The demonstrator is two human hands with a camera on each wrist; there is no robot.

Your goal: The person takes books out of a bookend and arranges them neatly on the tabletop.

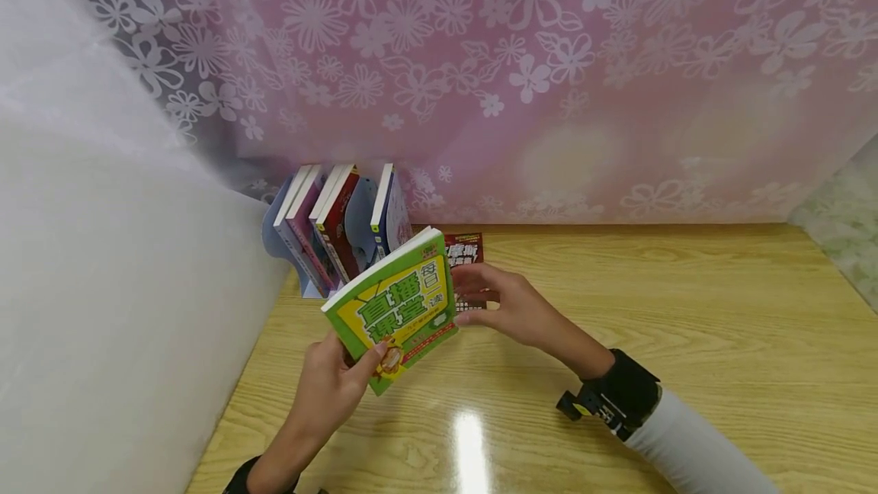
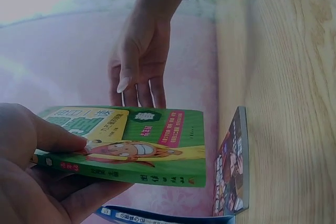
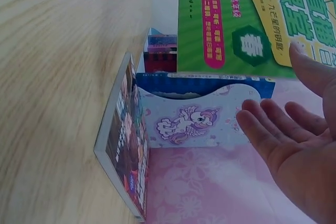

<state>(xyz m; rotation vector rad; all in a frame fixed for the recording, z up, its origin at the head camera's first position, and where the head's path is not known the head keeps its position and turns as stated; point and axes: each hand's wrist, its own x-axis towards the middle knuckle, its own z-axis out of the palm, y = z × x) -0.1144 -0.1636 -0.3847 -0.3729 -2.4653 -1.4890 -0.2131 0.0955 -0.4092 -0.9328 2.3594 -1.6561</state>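
My left hand (image 1: 332,383) grips a green paperback book (image 1: 405,303) with a yellow title panel, its thumb on the front cover and the fingers behind. The book is tilted in the air above the table. At its far edge my right hand (image 1: 511,303) reaches in, fingers spread and relaxed; whether they touch the book is hard to tell. Beneath, a dark red book (image 1: 466,250) lies on the table, partly hidden by the green book and right hand. The right wrist view shows the right palm (image 3: 304,156) facing up beside the green book (image 3: 236,35).
A pale blue bookend rack (image 3: 202,119) with a unicorn picture stands at the back left. Several upright books (image 1: 336,212) fill it, including a blue one (image 1: 389,212). A pink flowered cloth (image 1: 480,97) hangs behind the wooden table (image 1: 652,288); a white wall (image 1: 123,288) borders the left.
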